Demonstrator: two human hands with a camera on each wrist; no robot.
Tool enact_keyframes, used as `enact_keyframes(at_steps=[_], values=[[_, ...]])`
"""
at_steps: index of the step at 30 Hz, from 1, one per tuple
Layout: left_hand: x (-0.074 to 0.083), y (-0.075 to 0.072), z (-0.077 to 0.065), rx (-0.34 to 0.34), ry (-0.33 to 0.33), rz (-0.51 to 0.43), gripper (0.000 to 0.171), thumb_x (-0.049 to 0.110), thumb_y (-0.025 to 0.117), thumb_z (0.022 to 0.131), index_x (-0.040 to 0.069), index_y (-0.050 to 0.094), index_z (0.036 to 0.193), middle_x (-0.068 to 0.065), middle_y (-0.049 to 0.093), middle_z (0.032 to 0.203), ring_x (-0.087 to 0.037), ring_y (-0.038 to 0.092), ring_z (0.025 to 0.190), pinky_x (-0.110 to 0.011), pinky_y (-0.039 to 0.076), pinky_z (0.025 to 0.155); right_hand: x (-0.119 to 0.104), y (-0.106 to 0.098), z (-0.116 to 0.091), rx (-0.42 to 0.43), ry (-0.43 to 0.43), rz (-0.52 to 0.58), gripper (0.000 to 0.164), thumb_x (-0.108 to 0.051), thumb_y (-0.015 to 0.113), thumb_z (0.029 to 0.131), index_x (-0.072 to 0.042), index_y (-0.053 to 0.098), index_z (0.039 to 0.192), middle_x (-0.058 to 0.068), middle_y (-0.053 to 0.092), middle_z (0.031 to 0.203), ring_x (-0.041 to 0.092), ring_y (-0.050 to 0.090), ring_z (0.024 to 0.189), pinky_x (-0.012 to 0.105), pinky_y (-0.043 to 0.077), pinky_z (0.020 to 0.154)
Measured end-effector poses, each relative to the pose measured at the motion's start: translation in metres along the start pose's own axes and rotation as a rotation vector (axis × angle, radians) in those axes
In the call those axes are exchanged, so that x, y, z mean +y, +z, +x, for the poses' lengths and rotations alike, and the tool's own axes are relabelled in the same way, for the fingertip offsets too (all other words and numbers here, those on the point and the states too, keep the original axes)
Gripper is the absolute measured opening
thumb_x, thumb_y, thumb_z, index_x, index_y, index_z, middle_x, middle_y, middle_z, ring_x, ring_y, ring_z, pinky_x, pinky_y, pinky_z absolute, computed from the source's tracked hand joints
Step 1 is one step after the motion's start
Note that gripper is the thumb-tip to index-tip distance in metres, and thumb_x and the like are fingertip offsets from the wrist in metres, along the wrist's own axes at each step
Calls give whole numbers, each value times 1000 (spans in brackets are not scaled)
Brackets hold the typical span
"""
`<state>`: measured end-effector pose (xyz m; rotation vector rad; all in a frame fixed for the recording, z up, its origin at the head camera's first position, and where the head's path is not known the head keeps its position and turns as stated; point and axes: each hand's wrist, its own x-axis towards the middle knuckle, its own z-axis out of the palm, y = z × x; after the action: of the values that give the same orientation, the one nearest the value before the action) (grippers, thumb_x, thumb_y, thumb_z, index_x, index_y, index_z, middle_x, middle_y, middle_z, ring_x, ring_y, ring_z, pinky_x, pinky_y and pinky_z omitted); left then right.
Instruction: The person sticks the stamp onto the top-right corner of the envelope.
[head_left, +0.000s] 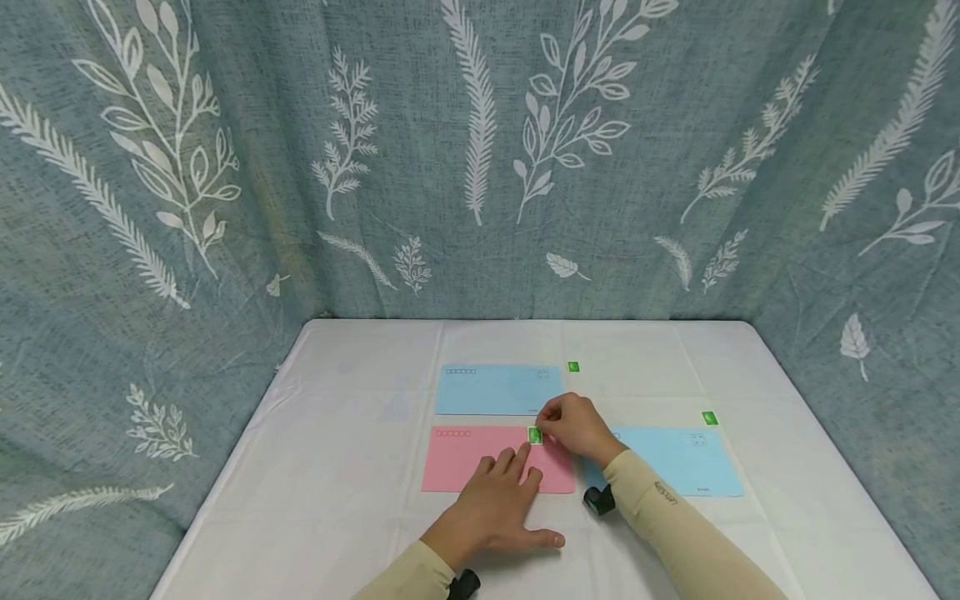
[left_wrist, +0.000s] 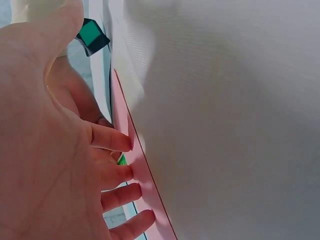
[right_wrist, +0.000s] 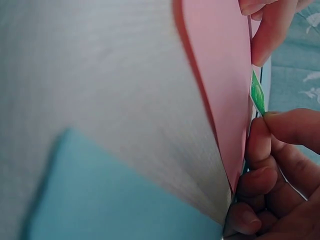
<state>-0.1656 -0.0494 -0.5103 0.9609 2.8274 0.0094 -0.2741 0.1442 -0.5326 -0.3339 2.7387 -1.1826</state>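
A pink envelope (head_left: 453, 465) lies on the white table with a row of small printed boxes at its upper left. My right hand (head_left: 577, 427) pinches a green stamp (head_left: 534, 435) between thumb and index finger at the envelope's upper right corner. In the right wrist view the stamp (right_wrist: 257, 94) stands tilted, its lower tip between the fingertips. The left hand (head_left: 497, 505) rests on the envelope with fingers spread and thumb stretched to the right. Its index fingertip is right at the stamp's lower edge.
One blue envelope (head_left: 487, 392) lies behind the pink one, with a green stamp (head_left: 573, 367) near its upper right corner. Another blue envelope (head_left: 697, 467) lies to the right, partly under the right forearm in view, with a green stamp (head_left: 709, 417) just behind it. A patterned curtain (head_left: 450, 267) surrounds the table.
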Motion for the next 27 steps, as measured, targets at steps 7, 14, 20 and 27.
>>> enact_keyframes(at_steps=[7, 14, 20, 27], values=[[1, -2, 0, -12, -4, -22, 94, 92, 52, 90, 16, 58, 145, -14, 37, 171, -26, 40, 150, -47, 42, 112, 1, 1, 0, 4, 4, -1, 10, -10, 79, 100, -9, 82, 90, -4, 70, 78, 16, 61, 72, 31, 53, 66], [0, -4, 0, -15, 4, -30, 94, 91, 53, 90, 15, 58, 145, -15, 37, 171, -27, 39, 150, -48, 42, 112, 2, 3, -1, 24, 13, 5, 12, -9, 79, 99, -9, 81, 87, -4, 69, 75, 15, 60, 70, 32, 53, 65], [-2, -1, 1, -12, 9, -32, 94, 91, 53, 91, 14, 57, 145, -16, 37, 171, -29, 40, 149, -49, 42, 112, -3, 3, -3, 20, 7, 20, 13, -6, 78, 98, -8, 80, 86, -3, 68, 72, 15, 60, 67, 31, 51, 64], [-2, 0, 1, -27, -7, -31, 105, 92, 50, 90, 20, 46, 166, -13, 34, 173, -28, 37, 153, -48, 40, 116, -7, 3, -4, 23, 22, 12, 14, -7, 78, 98, -10, 79, 85, -4, 67, 72, 15, 60, 68, 31, 52, 66]])
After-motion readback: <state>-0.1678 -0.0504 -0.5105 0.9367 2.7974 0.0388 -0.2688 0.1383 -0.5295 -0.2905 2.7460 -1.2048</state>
